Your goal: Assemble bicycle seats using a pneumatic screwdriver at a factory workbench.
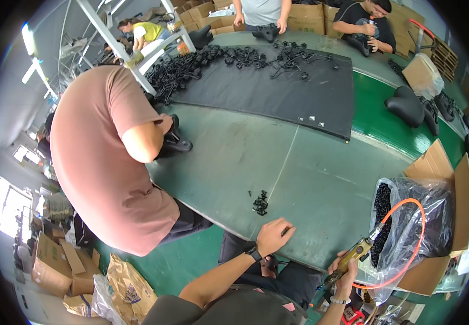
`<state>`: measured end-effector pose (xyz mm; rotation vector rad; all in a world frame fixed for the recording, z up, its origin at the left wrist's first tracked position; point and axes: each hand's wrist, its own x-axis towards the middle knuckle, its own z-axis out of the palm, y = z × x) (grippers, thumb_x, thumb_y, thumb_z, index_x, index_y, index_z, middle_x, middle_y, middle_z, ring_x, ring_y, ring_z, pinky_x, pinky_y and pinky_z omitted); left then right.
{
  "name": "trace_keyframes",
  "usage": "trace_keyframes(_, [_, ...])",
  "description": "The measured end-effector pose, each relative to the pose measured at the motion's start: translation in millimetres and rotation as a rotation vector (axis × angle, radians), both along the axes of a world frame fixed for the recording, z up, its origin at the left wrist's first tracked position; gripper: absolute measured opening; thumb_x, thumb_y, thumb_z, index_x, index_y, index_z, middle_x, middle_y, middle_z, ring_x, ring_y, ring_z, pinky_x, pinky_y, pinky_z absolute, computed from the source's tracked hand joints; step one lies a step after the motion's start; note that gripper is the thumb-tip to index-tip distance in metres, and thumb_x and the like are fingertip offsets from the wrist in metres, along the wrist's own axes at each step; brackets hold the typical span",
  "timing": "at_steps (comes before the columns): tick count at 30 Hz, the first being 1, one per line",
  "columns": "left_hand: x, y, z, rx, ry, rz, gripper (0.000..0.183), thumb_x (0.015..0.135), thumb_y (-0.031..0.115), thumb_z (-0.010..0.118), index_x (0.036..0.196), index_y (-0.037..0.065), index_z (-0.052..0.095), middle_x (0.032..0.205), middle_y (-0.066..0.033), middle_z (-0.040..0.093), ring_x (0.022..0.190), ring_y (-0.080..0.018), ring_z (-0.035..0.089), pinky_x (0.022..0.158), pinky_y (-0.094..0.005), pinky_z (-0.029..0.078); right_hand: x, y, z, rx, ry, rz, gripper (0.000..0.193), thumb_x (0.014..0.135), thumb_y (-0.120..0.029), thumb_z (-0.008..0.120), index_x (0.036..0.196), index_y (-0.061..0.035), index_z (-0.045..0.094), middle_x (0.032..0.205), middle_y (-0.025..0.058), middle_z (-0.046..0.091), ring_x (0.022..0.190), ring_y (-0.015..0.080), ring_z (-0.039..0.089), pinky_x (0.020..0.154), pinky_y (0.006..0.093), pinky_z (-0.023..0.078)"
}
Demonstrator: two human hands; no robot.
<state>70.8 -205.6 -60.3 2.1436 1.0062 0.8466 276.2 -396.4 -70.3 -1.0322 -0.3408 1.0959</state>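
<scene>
My left hand point(274, 237), a watch on its wrist, rests at the table's near edge with its fingers curled in. A small black part point(285, 232) shows at those fingers; it looks like a screw, though its shape is partly hidden. Just beyond lies a small heap of black screws point(260, 204) on the green-grey table point(229, 168). Over the table edge at the right, my right hand point(345, 270) is wrapped round a yellowish air screwdriver point(355, 253). From its upper end an orange hose point(422, 227) loops to the right.
A plastic-lined cardboard box point(462, 200) of small black parts stands at the right. Close on my left, a person in a pink shirt point(101, 162) bends over a black saddle point(177, 142). Black metal frames point(191, 67) cover the far mat point(261, 89); other people work beyond.
</scene>
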Motion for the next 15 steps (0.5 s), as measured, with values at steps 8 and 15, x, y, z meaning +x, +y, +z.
trace_keyframes(8, [8, -5, -3, 0.096, -0.005, 0.012, 0.012, 0.078, 0.010, 0.071, 0.076, 0.005, 0.060, 0.072, -0.0055, 0.059, 0.050, -0.0180, 0.053, 0.049, -0.0291, 0.043, 17, -8, -5, 0.132, 0.132, 0.114, 0.061, 0.085, -0.048, 0.060, 0.104, 0.0078, 0.048, 0.060, 0.0143, 0.052, 0.047, 0.0244, 0.053, 0.046, 0.0344, 0.045])
trace_keyframes(15, [7, -5, -8, 0.105, 0.031, 0.032, 0.012, 0.077, 0.009, 0.071, 0.077, 0.005, 0.060, 0.071, -0.0059, 0.059, 0.049, -0.0187, 0.053, 0.047, -0.0297, 0.043, 27, -10, -13, 0.211, 0.335, 0.241, 0.061, 0.083, -0.046, 0.062, 0.103, 0.0096, 0.047, 0.060, 0.0170, 0.052, 0.049, 0.0279, 0.053, 0.047, 0.0370, 0.045])
